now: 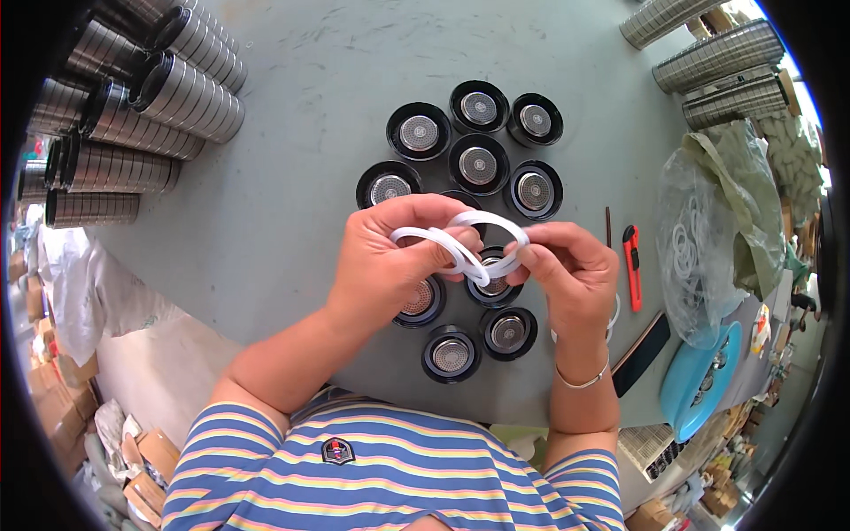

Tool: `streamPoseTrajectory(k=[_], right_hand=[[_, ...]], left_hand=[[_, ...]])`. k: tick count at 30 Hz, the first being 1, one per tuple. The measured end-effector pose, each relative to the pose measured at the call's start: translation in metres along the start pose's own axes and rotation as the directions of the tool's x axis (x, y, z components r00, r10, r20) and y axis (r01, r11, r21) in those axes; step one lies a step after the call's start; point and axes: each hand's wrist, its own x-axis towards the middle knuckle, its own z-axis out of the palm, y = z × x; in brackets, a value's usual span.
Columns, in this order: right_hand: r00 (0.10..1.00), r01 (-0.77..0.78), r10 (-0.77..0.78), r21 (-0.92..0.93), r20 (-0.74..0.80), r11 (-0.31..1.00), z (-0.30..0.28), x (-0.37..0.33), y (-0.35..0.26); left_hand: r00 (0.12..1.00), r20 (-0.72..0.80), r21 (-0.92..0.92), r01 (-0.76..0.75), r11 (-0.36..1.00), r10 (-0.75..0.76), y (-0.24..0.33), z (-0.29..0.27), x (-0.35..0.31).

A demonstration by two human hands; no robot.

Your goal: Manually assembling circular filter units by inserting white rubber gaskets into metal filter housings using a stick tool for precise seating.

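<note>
My left hand (385,257) pinches white rings (432,234) between thumb and fingers, above the middle of the table. My right hand (571,265) grips another white ring (492,217) by its right side, and this ring overlaps those in the left hand. How many rings the left fingers hold, I cannot tell. Beneath and beyond both hands stand several black round lids (479,165), each with a perforated metal disc in its centre. My hands hide some of these lids. Part of a white ring (614,317) shows on the table beside my right wrist.
Stacks of steel-and-black cylinders (190,97) lie at the far left, more stacks (722,57) at the far right. A red utility knife (631,268), a dark phone (642,356), a clear bag of white rings (695,239) and a blue basin (677,389) are on the right.
</note>
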Motion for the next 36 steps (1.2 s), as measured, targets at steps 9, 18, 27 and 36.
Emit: streamPoseTrajectory(k=[9, 18, 27, 36], right_hand=[[0.977, 0.127, -0.129, -0.022, -0.169, 0.992, -0.014, 0.025, -0.008], [0.75, 0.462, -0.587, -0.876, 0.305, 0.135, -0.049, 0.118, 0.022], [0.983, 0.005, 0.015, -0.108, 0.185, 0.994, 0.007, 0.065, -0.02], [0.987, 0.121, -0.148, -0.3, -0.068, 0.946, 0.01, 0.082, -0.023]], left_hand=[[0.992, -0.099, -0.346, 0.039, 0.937, -0.078, 0.002, -0.017, 0.011], [0.992, -0.071, -0.32, 0.079, 0.944, -0.107, 0.001, -0.019, 0.011], [0.997, -0.072, -0.256, 0.007, 0.967, -0.026, 0.003, -0.019, 0.009], [0.989, -0.139, -0.348, 0.006, 0.938, -0.058, 0.005, -0.017, 0.012]])
